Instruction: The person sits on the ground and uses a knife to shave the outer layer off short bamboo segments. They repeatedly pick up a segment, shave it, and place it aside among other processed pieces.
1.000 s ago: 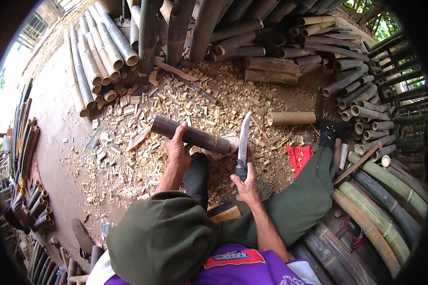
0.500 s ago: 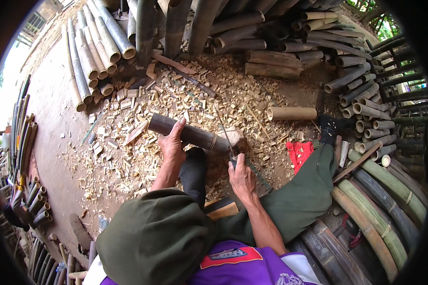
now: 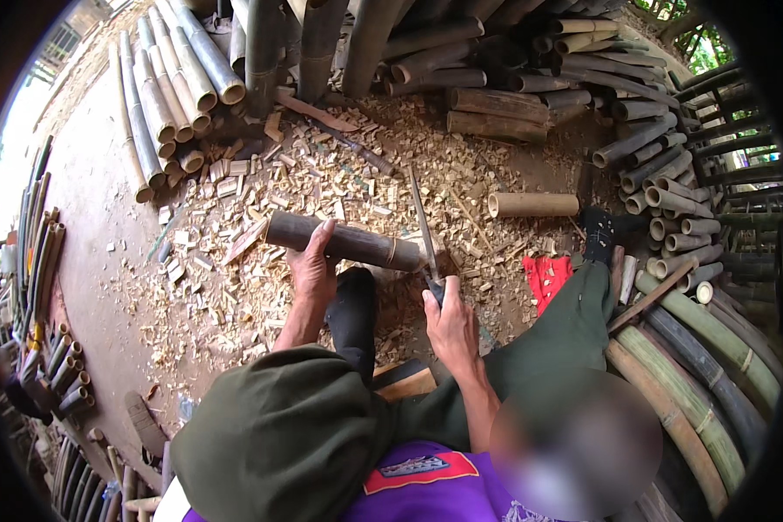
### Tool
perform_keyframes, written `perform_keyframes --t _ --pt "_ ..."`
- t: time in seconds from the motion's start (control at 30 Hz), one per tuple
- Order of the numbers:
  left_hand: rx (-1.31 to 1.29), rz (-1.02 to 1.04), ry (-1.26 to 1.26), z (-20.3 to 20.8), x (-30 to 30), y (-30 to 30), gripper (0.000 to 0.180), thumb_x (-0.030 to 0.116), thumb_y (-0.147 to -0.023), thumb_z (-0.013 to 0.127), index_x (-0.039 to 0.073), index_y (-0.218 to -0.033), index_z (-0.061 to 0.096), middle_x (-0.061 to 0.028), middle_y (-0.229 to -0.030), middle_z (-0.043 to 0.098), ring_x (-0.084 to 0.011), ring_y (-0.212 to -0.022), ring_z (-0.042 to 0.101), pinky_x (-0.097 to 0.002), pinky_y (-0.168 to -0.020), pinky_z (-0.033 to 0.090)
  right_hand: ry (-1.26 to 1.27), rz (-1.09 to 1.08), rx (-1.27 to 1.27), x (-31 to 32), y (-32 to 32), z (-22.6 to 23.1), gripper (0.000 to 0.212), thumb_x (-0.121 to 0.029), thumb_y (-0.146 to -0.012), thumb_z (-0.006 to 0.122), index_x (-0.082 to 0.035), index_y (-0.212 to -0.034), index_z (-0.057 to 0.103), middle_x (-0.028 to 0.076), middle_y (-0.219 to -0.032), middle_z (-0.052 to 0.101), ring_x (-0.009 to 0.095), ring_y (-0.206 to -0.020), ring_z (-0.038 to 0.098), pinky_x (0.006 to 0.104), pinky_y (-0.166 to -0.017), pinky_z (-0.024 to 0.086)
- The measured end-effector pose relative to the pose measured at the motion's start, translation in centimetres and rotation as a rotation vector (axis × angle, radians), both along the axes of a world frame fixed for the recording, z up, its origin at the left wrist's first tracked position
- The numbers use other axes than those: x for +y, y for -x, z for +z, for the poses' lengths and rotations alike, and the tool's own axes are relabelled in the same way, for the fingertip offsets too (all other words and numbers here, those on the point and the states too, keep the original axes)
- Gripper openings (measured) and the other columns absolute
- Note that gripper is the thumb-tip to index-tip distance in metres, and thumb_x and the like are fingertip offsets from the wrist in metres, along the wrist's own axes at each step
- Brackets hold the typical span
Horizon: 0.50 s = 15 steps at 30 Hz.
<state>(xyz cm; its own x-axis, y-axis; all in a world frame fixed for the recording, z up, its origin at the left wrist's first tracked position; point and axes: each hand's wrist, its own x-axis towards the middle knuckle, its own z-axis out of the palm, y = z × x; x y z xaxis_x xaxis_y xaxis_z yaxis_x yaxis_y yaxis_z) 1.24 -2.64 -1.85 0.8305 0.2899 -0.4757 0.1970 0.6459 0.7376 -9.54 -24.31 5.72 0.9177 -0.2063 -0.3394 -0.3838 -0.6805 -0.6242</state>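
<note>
My left hand (image 3: 311,277) is closed round a dark bamboo section (image 3: 348,242), thumb along its top, near its left end. The section lies almost level, its right end over a pale block (image 3: 439,252) among the chips. In my right hand (image 3: 452,326) is the dark handle of a long narrow knife (image 3: 422,217). Its blade points up and away, close beside the bamboo's right end; whether they touch I cannot tell.
Wood chips (image 3: 226,300) cover the ground. A sheathed-looking long blade (image 3: 357,150) lies beyond, near a pale bamboo tube (image 3: 533,205). A red cloth (image 3: 548,280) is by my leg. Bamboo poles (image 3: 183,61) and stacked tubes (image 3: 670,213) stand around. A blurred patch hides the lower right.
My right hand has shifted slightly right with the knife, whose blade now shows broader and stands a little higher. The bamboo section and my left hand have moved slightly left.
</note>
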Motion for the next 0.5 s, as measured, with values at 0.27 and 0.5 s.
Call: perform_keyframes --t 0.27,0.5 --pt "0.038 -0.035 -0.093 0.8 -1.9 -0.4 0.045 0.007 -0.080 0.089 0.000 -0.115 0.063 -0.0086 -0.101 0.071 -0.0180 -0.089 0.071 -0.0329 -0.080 0.060 0.224 -0.040 0.153 -1.2 0.5 -6.5 0.032 -0.031 -0.102 0.061 -0.007 -0.117 0.048 0.025 -0.086 0.071 0.048 -0.081 0.070 0.0554 -0.067 0.055" --pt "-0.014 -0.328 -0.091 0.8 1.6 0.6 0.045 0.006 -0.083 0.087 0.000 -0.117 0.058 -0.0085 -0.100 0.070 -0.0204 -0.092 0.073 -0.0368 -0.081 0.063 -0.055 0.040 -0.395 0.5 0.2 1.9 0.034 -0.032 -0.104 0.059 -0.004 -0.117 0.046 0.024 -0.088 0.069 0.048 -0.078 0.069 0.0548 -0.061 0.053"
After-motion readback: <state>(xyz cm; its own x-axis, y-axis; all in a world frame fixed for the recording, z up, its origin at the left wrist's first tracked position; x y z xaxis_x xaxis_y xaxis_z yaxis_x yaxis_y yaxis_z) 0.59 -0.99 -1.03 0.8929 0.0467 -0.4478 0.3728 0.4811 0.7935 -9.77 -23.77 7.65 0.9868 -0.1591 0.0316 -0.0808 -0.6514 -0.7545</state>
